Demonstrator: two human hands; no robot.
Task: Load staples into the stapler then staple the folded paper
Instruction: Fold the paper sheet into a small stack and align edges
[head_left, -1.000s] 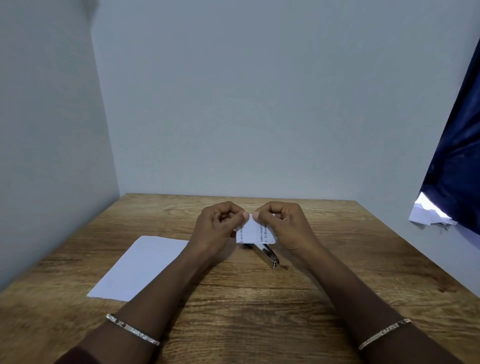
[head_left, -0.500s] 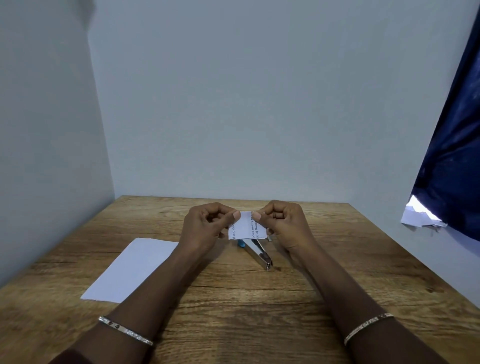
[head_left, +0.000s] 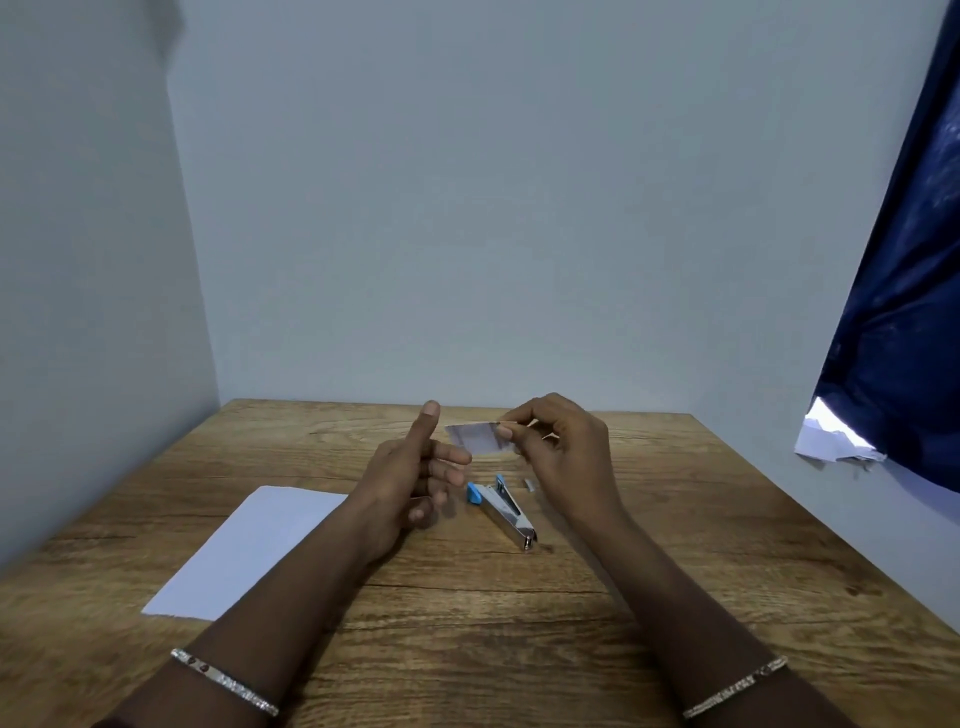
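Observation:
My right hand (head_left: 563, 447) pinches a small white printed paper slip (head_left: 475, 435) between thumb and fingers, holding it above the wooden table (head_left: 623, 597). My left hand (head_left: 413, 467) hovers just left of the slip, thumb up and fingers spread, holding nothing. Below and between the hands a small metal stapler with blue plastic ends (head_left: 501, 506) lies on the table. A short strip of staples (head_left: 530, 484) rests on the wood just right of the stapler, beside my right wrist.
A white sheet of paper (head_left: 249, 551) lies flat on the table at the left, partly under my left forearm. Grey walls close in at the back and left. A dark blue curtain (head_left: 904, 312) hangs at the right.
My left hand has let go of the slip and opened. The right hand now holds the slip alone and has tipped it nearly flat. The stapler and staple strip are now uncovered.

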